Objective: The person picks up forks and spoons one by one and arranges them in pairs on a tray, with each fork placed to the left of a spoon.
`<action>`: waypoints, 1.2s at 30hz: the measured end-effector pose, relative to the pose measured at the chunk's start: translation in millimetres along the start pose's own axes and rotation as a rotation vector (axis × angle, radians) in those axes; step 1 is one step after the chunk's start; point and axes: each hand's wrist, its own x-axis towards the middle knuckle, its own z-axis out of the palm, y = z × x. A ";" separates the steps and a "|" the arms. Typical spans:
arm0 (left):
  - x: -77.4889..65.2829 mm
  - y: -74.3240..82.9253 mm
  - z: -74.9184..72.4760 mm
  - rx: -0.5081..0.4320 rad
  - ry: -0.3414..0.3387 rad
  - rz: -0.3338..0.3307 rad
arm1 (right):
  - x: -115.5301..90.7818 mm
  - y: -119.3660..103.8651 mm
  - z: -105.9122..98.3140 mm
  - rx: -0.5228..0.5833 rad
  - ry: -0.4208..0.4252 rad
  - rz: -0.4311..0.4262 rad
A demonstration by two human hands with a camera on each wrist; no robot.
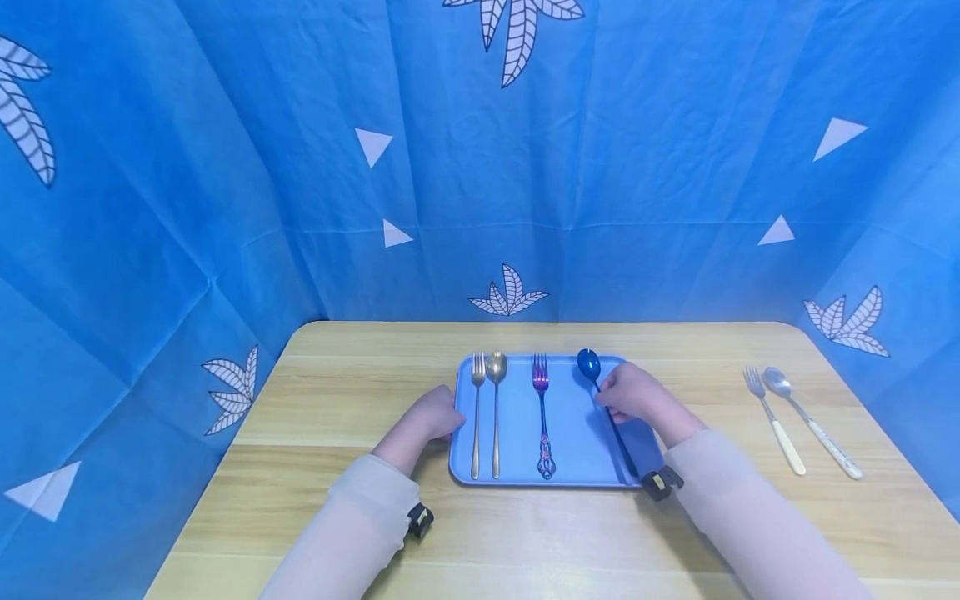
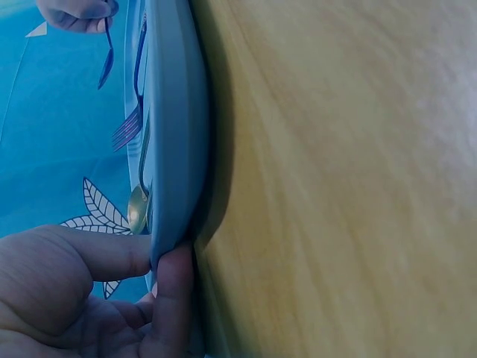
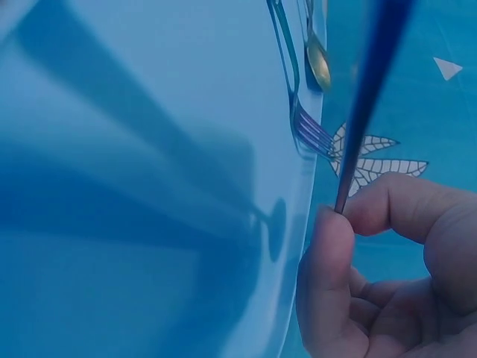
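A blue rectangular tray [image 1: 573, 454] lies on the table. My left hand [image 1: 429, 417] grips its left edge, the rim pinched between thumb and finger in the left wrist view. Over the right part of the tray, my right hand [image 1: 636, 392] pinches the handle of a dark blue spoon [image 1: 588, 364] by thumb and index finger. The spoon is raised, and its shadow falls on the tray in the right wrist view. A gold fork [image 1: 476, 417] and a gold spoon [image 1: 496, 417] lie side by side at the tray's left, with a purple and dark blue fork [image 1: 541, 383] in the middle.
On the wooden table [image 1: 330, 400], right of the tray, lie a fork with a cream handle [image 1: 780, 437] and a spoon with a patterned handle [image 1: 825, 437]. A blue cloth [image 1: 637, 167] with white leaves and triangles hangs behind and at both sides.
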 end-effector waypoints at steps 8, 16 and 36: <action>-0.3 -0.4 -0.2 -0.006 -0.003 0.006 | 3.0 -4.5 6.7 0.036 0.010 -0.022; 0.4 -0.9 0.1 0.001 -0.003 0.005 | 5.3 -9.0 13.0 0.034 0.004 -0.014; 2.3 -2.2 0.7 0.004 -0.003 0.004 | 11.0 -14.4 26.0 0.035 0.012 0.016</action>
